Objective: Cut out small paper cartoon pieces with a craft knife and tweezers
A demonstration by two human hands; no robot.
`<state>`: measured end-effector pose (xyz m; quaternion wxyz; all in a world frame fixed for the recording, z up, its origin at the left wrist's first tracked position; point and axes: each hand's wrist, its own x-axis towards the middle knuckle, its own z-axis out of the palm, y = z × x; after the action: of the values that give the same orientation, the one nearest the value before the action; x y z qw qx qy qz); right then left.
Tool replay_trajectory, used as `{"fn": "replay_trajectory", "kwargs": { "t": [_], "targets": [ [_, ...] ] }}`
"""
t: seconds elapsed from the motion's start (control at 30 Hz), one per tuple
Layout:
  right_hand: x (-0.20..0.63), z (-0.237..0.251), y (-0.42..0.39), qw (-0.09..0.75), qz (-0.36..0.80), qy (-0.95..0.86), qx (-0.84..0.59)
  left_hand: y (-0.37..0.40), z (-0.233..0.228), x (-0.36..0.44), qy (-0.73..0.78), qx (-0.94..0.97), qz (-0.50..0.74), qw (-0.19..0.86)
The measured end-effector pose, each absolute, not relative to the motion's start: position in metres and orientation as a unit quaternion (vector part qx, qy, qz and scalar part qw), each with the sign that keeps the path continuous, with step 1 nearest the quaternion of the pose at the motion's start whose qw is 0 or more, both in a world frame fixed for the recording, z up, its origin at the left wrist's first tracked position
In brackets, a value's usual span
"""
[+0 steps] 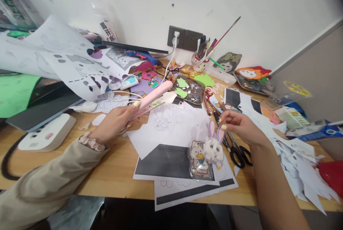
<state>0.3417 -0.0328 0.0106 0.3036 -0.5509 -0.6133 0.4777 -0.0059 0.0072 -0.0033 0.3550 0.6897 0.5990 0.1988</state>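
My left hand [118, 121] is wrapped round a pink hair straightener [155, 96], or a tool that looks like one, with two long arms slightly apart. It points up and right over the sheets. My right hand [237, 124] pinches a white rabbit figure [214, 148] by its purple-pink ears, so it hangs over the paper. Behind the rabbit's left side is a clear packet [200, 169] with cat pictures; I cannot tell whether the two are joined. Beneath lie printed sheets [160, 160] with black blocks. Black-handled scissors [237, 156] rest below my right hand.
A brown tray [189, 92] with green scraps lies behind the sheets. A pen cup [200, 60] stands by the wall socket [177, 37]. Paper offcuts [294, 158] cover the right side. A white box-like device [48, 133] and large cut sheets [72, 65] are on the left.
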Motion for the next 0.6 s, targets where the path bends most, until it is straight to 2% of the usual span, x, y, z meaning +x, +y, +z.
{"fn": "replay_trajectory", "kwargs": {
  "t": [0.1, 0.3, 0.47, 0.6],
  "targets": [
    [0.329, 0.014, -0.035, 0.192, 0.524, -0.657, -0.507, 0.008, -0.004, -0.005, 0.595, 0.691, 0.200, 0.359],
    [0.317, 0.009, -0.033, 0.081, 0.498, -0.707, -0.495, 0.007, -0.005, -0.005, 0.600, 0.680, 0.201, 0.369],
    [0.321, 0.009, -0.033, 0.113, 0.390, -0.724, -0.557, 0.006, -0.003, -0.005, 0.600, 0.684, 0.197, 0.365],
    [0.325, 0.013, -0.034, 0.167, 0.375, -0.699, -0.586, 0.006, -0.002, -0.003, 0.600, 0.683, 0.197, 0.367]
  ]
}}
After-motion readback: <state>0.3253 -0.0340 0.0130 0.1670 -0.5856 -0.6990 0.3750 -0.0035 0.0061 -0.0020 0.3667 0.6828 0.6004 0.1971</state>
